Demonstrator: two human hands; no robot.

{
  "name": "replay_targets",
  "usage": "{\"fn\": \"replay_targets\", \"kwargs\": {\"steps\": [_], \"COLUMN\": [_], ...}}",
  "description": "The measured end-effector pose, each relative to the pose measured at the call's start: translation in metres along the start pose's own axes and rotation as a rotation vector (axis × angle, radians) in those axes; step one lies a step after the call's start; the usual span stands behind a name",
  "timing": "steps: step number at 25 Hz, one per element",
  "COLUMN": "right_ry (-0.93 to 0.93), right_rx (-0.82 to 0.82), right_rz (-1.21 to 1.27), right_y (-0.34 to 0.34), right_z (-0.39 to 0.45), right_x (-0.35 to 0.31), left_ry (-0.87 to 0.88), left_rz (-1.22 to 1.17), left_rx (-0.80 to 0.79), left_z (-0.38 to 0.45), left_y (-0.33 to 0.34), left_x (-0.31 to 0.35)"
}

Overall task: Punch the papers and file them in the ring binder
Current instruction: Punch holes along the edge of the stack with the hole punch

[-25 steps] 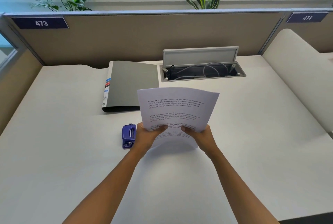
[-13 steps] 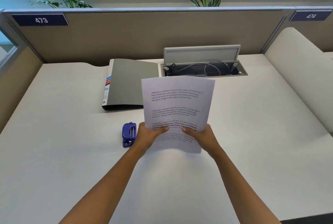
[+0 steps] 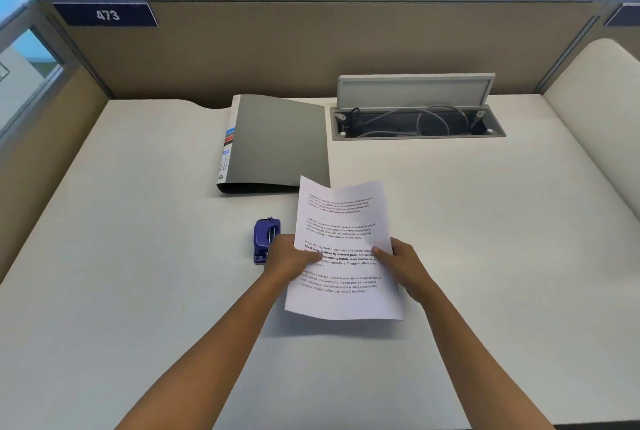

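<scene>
I hold a stack of printed white papers (image 3: 341, 218) just above the desk in the middle of the view. My left hand (image 3: 289, 258) grips their left edge with the thumb on top. My right hand (image 3: 401, 261) grips the right edge the same way. A small blue hole punch (image 3: 265, 239) sits on the desk just left of my left hand, partly hidden by it. The grey ring binder (image 3: 277, 144) lies closed on the desk beyond the papers, spine to the left.
An open cable tray (image 3: 415, 123) with its lid raised is set into the white desk (image 3: 138, 256) at the back right. Brown partition walls (image 3: 311, 48) enclose the desk at the back and left. A cream panel (image 3: 595, 111) rises on the right.
The papers have tipped from upright to lying nearly flat and lower toward the desk. Both hands now grip the side edges rather than the bottom.
</scene>
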State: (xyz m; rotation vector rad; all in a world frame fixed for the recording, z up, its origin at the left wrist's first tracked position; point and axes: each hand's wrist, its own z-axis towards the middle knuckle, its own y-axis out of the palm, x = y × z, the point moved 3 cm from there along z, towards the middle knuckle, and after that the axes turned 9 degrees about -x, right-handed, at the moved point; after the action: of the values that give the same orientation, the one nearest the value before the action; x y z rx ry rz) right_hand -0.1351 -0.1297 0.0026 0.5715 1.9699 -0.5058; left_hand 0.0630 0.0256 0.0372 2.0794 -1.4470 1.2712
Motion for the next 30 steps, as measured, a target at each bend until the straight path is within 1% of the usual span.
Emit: {"fn": "replay_targets", "kwargs": {"steps": [2, 5, 7, 9, 11, 13, 17, 20, 26, 30], "right_ry": [-0.009, -0.041, -0.045, -0.037, -0.029, -0.025, -0.022, -0.033, -0.052, -0.066], "right_rx": [0.012, 0.008, 0.004, 0.005, 0.008, 0.003, 0.014, 0.027, 0.055, 0.075], "right_rz": [0.029, 0.063, 0.064, 0.048, 0.032, 0.003, -0.029, -0.03, -0.049, -0.062], "right_y": [0.004, 0.009, 0.012, 0.014, 0.017, 0.02, 0.022, 0.025, 0.031, 0.039], "right_z": [0.0, -0.003, -0.003, -0.002, -0.001, 0.0, 0.002, 0.002, 0.001, 0.001], "right_x": [0.0, -0.001, 0.002, 0.006, 0.008, 0.01, 0.013, 0.011, 0.008, 0.007], "left_ry": [0.064, 0.152, 0.179, 0.111, 0.007, -0.042, -0.041, -0.082, -0.109, -0.127], "left_rz": [0.044, 0.119, 0.18, 0.213, 0.187, 0.154, 0.027, -0.05, -0.074, -0.009], "left_rx": [0.137, 0.429, 0.534, 0.518, 0.445, 0.405, 0.374, 0.342, 0.276, 0.206], "left_z": [-0.004, -0.009, -0.006, 0.002, 0.008, 0.011, 0.015, 0.02, 0.021, 0.016], "left_y": [-0.011, -0.041, -0.059, -0.074, -0.082, -0.084, -0.085, -0.092, -0.098, -0.095], "left_x": [0.005, 0.008, 0.004, -0.006, -0.016, -0.021, -0.023, -0.027, -0.023, -0.023]}}
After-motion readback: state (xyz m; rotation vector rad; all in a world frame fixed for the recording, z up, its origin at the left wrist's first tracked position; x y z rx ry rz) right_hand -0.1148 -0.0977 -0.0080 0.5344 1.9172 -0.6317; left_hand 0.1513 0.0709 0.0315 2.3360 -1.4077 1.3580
